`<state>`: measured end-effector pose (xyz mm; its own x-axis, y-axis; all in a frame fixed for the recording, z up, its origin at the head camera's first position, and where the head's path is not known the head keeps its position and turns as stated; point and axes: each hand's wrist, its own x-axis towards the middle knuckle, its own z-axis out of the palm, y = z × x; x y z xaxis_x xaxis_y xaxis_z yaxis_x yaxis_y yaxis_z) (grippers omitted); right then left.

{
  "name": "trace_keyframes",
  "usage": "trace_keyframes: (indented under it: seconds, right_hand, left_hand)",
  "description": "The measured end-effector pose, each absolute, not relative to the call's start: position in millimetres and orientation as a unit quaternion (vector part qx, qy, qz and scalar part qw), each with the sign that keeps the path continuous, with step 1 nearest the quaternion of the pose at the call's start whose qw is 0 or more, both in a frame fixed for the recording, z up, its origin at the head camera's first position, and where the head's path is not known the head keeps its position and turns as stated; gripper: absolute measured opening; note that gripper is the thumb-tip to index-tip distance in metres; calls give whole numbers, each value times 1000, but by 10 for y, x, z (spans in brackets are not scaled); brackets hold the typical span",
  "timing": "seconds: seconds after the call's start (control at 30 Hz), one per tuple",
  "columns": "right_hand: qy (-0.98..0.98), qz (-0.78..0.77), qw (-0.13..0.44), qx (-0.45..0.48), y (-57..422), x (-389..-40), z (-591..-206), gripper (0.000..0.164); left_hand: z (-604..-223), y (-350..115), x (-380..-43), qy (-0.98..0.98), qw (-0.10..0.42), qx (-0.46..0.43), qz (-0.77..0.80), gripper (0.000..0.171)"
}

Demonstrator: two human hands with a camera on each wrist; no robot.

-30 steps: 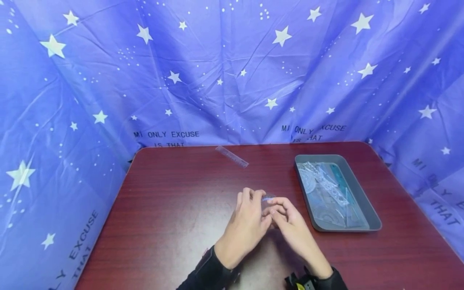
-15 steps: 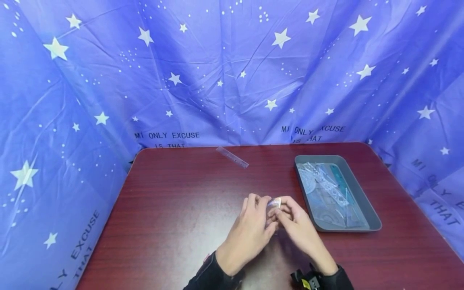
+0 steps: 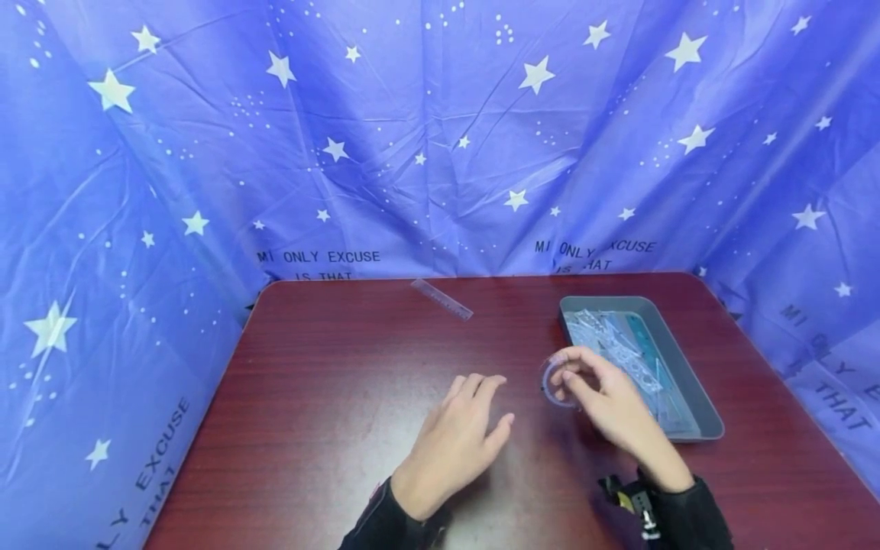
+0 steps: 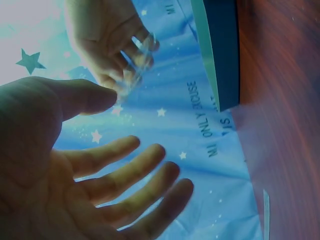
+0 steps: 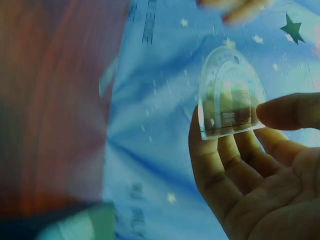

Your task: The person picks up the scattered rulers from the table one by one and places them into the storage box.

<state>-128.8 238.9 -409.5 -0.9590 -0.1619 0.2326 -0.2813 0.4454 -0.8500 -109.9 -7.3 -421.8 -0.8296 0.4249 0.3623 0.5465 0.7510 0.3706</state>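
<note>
A clear plastic protractor (image 5: 230,95) is pinched between the thumb and fingers of my right hand (image 3: 608,389), its rounded edge pointing away from the palm in the right wrist view. In the head view that hand hovers beside the left wall of the grey tray (image 3: 715,428). My left hand (image 3: 457,435) is over the middle of the table, fingers spread and holding nothing. The left wrist view shows its thumb well apart from the loosely bent fingers (image 4: 135,175). Inside the tray lie several clear drawing tools (image 3: 619,351) and a teal piece (image 3: 644,336).
A clear ruler (image 3: 442,299) lies slantwise near the back edge of the dark red table (image 3: 309,367). Behind and beside the table hangs a blue curtain (image 3: 399,99) with white stars and lettering.
Both hands were together around the protractor. The left has let go and opened, shifting slightly left, while the right has moved right with the protractor toward the tray.
</note>
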Motion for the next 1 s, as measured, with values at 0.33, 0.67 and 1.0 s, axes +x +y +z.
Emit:
trace_keyframes:
  seconds: [0.33, 0.67, 1.0]
  right_hand:
    - [-942, 321, 55, 78, 3056, -1761, -3822, 26]
    - [-956, 283, -53, 62, 3541, -2428, -3868, 38]
    - [-970, 203, -131, 26, 3868, -2908, -4337, 45]
  left_hand:
    - [-4232, -220, -1145, -947, 56, -248, -196, 48]
    - [-4268, -276, -1177, -949, 44, -238, -203, 47]
    - [-4285, -278, -1156, -947, 13, -240, -212, 43]
